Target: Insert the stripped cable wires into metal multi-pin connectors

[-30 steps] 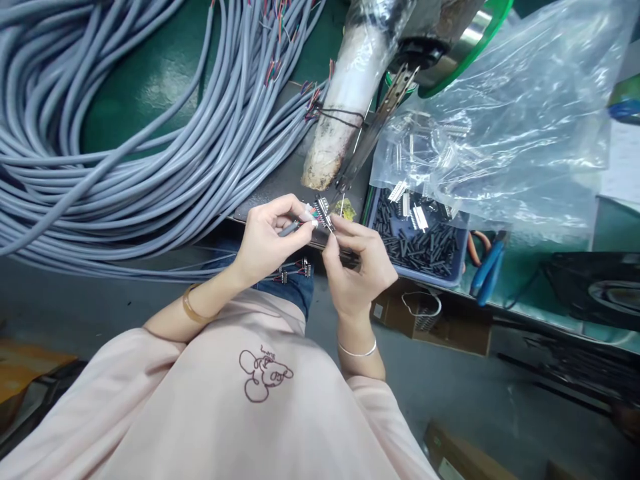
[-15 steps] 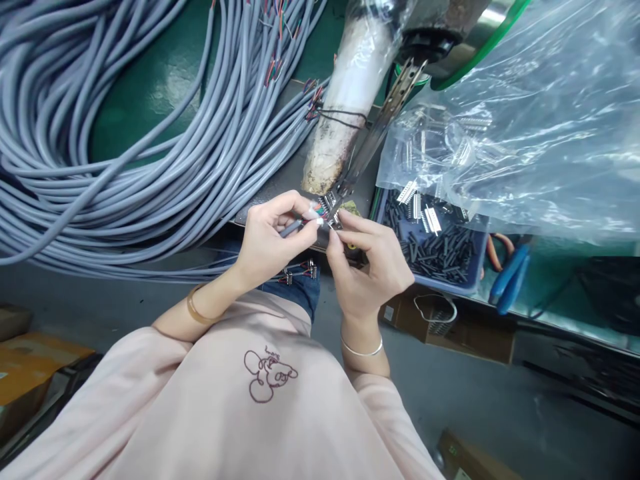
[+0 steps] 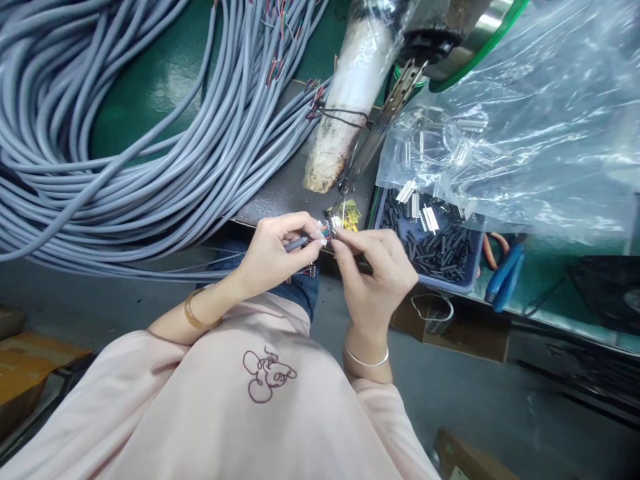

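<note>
My left hand (image 3: 280, 250) pinches the end of a grey cable (image 3: 296, 244), whose thin coloured wires (image 3: 326, 232) fan out at my fingertips. A small metal connector with pins (image 3: 335, 221) sits at those wires. Against its near side, the thumb and forefinger of my right hand (image 3: 373, 267) are pressed together; the connector or a wire may be between them, too small to tell. Just above the hands is the metal tip of a soldering tool (image 3: 355, 170), beside a white, stained, plastic-wrapped tube (image 3: 340, 120).
Grey cables (image 3: 200, 173) cover the bench's left side. At right, a blue tray (image 3: 467, 287) holds black sleeves and connectors, partly under a plastic bag (image 3: 540, 133). Blue-handled pliers (image 3: 506, 277) lie beside it. A yellow piece (image 3: 350, 213) is behind my fingers.
Both hands have moved down and slightly away from the soldering tip, bringing the cable and connector with them. The yellow piece behind them is more exposed.
</note>
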